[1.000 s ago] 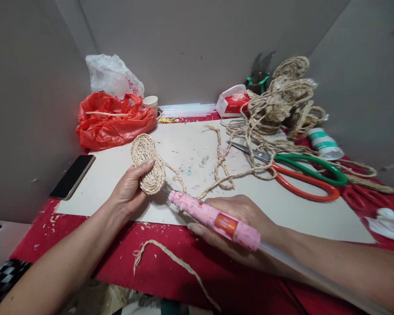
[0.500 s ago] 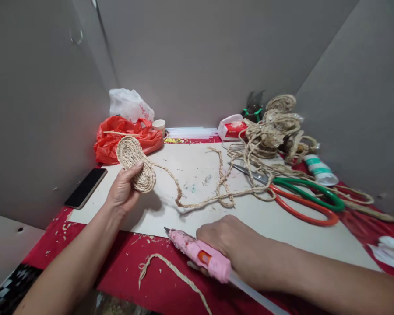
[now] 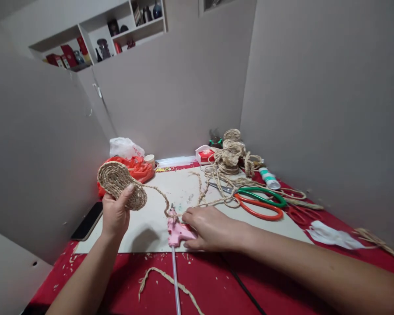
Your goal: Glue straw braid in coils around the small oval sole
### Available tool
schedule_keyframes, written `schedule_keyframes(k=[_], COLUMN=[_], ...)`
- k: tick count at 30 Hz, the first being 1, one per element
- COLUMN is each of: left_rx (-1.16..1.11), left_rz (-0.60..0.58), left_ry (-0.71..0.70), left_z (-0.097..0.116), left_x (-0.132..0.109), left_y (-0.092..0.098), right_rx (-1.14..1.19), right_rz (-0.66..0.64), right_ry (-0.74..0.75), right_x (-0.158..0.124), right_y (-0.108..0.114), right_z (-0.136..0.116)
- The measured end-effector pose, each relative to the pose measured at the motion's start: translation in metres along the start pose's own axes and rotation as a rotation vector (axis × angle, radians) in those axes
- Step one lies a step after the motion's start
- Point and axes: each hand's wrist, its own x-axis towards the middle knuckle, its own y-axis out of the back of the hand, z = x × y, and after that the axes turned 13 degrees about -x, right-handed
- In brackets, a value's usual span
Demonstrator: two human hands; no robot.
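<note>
My left hand [image 3: 116, 214] holds a coiled braided-straw sole [image 3: 121, 186] up above the left side of the board, thumb on its face and fingers behind. From the sole's right edge a braided cord [image 3: 162, 194] runs down to the board. A pink hot glue gun [image 3: 174, 229] is at the board's front edge, nozzle pointing away, with a long clear glue stick [image 3: 175, 280] sticking out of its back. My right hand [image 3: 210, 228] is around the gun's handle, fingers above and thumb below. The cord passes close to the nozzle and my fingertips.
Large scissors [image 3: 259, 202] with green and orange handles lie on the pale board [image 3: 144, 240], near a heap of straw cord [image 3: 231, 157]. A phone [image 3: 88, 222], a red plastic bag [image 3: 139, 168] and a paper cup [image 3: 149, 160] are at left. A loose cord [image 3: 164, 273] lies in front.
My right hand has moved the glue gun forward onto the board and turned its nozzle away. My left hand still holds the sole. The view has tilted up, showing wall shelves.
</note>
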Motion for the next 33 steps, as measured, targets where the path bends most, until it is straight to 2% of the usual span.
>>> schedule_keyframes(k=[2,4,6,8,12,17,25,33], left_rx=[0.009,0.015,0.026,0.045,0.072,0.058,0.117,0.108], left_rz=[-0.030,-0.054,-0.068,-0.084,-0.134,-0.183,-0.165,-0.131], left_ry=[-0.029,-0.061,-0.095,-0.104,-0.062,-0.058,-0.139,-0.144], left_z=[0.007,0.012,0.014,0.013,0.004,-0.006,-0.018,-0.023], left_x=[-0.003,-0.009,-0.016,-0.024,-0.037,-0.039,-0.039,-0.037], left_y=[-0.011,-0.023,-0.035,-0.045,-0.060,-0.073,-0.070,-0.069], right_rx=[0.124,0.275,0.372,0.416,0.532,0.631,0.701,0.575], right_rz=[0.178,0.527,0.861,1.033,1.037,1.064,0.980,1.032], right_ry=[-0.022,-0.069,-0.051,0.003,0.029,0.033,-0.006,0.089], right_x=[-0.005,-0.006,-0.006,-0.006,-0.008,-0.010,-0.012,-0.011], right_y=[0.010,0.019,0.025,0.028,0.030,0.031,0.026,0.021], right_z=[0.000,-0.002,-0.005,-0.007,-0.007,-0.007,-0.009,-0.009])
